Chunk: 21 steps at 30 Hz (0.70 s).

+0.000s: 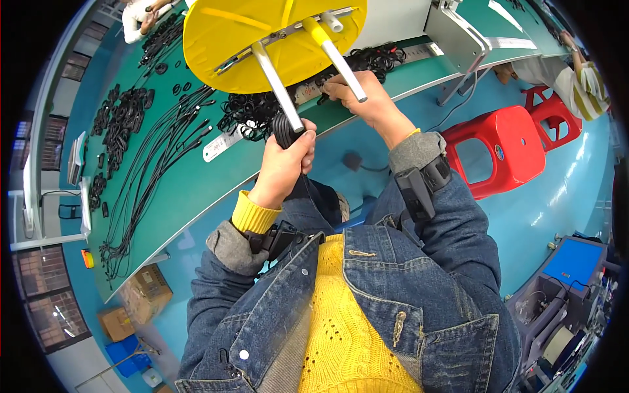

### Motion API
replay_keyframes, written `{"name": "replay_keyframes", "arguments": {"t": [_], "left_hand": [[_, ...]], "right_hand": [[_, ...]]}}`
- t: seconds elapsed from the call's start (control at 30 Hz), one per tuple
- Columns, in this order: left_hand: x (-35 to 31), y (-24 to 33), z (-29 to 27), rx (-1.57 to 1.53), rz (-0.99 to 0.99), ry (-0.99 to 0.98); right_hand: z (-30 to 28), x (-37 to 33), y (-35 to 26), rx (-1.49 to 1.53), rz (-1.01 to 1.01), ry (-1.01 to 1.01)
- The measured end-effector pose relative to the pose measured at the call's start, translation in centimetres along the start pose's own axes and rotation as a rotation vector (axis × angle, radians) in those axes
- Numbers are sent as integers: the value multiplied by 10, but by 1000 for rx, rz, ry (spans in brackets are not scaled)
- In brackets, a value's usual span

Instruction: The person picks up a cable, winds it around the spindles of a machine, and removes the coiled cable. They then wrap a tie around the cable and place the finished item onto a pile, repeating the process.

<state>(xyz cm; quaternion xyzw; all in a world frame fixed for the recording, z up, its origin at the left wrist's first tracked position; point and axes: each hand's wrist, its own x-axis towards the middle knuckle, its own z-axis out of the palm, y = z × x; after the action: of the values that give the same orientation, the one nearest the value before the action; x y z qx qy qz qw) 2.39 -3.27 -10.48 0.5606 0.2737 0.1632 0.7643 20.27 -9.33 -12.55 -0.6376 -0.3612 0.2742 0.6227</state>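
My left hand point(285, 160) is closed around a wound coil of black cable point(282, 130), right by the tip of the left metal post point(278, 88). That post and a second one point(344, 69) stick out of a round yellow disc point(229, 49) with a slotted metal bar across it. Beside the second post's tip, my right hand point(367, 101) has its fingers pinched together. A small dark piece shows at those fingertips, too small to name. Part of the coil is hidden behind my left fingers and the post.
Long black cables point(157, 150) lie across the green table point(190, 190), with black connectors point(121, 118) heaped beyond. Black loops point(246, 111) and a metal ruler point(219, 145) lie near its edge. Red stools point(508, 141) stand right. Two other people sit at the far left and far right.
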Motion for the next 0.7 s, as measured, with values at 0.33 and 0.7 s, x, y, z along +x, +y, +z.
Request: {"name": "replay_keyframes", "arguments": {"t": [0.33, 0.7], "left_hand": [[41, -7, 20, -140, 56, 140], [45, -3, 15, -66, 27, 222]], "right_hand": [[-5, -3, -12, 356, 332, -148], [-11, 8, 3, 679, 318, 65]]}}
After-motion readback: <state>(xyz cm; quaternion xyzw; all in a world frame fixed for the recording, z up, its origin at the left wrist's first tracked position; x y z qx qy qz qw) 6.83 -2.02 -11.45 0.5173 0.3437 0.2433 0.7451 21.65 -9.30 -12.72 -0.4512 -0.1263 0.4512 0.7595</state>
